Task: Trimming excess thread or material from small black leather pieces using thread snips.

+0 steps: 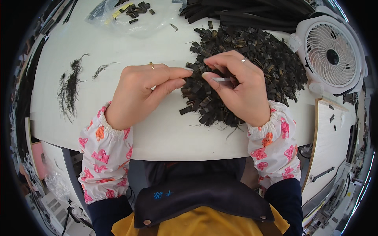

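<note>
My left hand (147, 88) is closed in a pinch, thumb and forefinger nearly together at the left edge of a heap of small black fabric tabs (275, 67). Whatever lies between those fingertips is too small to make out against the dark heap. Over the heap, my right hand (244, 86) curls around a small pale tool (221, 79). A short flat grey-white part of it shows between thumb and fingers; the rest is hidden in the palm. The two hands' fingertips face each other, a small gap apart.
Loose black thread clippings (70, 88) lie on the white table (169, 135) at left. A clear plastic bag (112, 19) with black pieces is at the back. Long black strips (248, 13) lie behind the heap. A white fan (332, 55) stands at right, beyond a pale board (328, 145).
</note>
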A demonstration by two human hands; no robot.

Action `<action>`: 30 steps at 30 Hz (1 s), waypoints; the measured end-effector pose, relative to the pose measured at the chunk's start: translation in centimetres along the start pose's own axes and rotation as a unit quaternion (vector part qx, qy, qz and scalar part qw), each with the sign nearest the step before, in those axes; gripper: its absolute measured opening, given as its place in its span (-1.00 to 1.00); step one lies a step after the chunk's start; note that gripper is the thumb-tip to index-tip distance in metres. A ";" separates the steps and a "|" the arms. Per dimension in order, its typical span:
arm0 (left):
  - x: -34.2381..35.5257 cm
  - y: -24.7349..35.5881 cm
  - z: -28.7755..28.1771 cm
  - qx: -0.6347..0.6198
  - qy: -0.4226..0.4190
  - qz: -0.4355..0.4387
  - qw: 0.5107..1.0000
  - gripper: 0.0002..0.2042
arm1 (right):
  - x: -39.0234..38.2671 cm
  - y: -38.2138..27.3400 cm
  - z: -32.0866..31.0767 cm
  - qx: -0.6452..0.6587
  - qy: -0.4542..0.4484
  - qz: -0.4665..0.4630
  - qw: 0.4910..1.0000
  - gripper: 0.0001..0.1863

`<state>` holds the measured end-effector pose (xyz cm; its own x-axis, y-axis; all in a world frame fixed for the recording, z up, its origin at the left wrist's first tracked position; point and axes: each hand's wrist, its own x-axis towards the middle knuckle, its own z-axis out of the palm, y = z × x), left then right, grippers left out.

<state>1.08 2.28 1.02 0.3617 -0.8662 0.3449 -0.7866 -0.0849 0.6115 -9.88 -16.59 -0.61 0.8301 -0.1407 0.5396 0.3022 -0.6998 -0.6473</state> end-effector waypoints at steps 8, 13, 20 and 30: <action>-0.1 0.9 -0.1 -0.126 -0.001 -0.112 0.986 -0.91 | -0.5 0.6 0.6 0.052 -0.047 -0.024 0.997 -0.77; 0.1 0.4 0.5 -0.102 -0.043 -0.089 0.990 -0.92 | -0.4 -0.4 0.4 0.025 -0.045 -0.026 0.998 -0.84; 0.3 -0.5 0.3 -0.050 -0.022 -0.079 0.995 -0.89 | -0.7 0.0 0.8 0.036 -0.003 -0.033 0.999 -0.78; 0.8 -0.3 3.0 -0.477 0.114 -0.191 0.850 -0.89 | -1.8 -0.3 2.7 -0.022 -0.029 -0.049 0.998 -0.60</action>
<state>0.12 0.10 -1.06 0.6726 -0.7381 0.0536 0.1344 0.1931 0.9719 -10.21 -14.26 -2.81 0.8237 -0.0302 0.5662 0.3637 -0.7379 -0.5685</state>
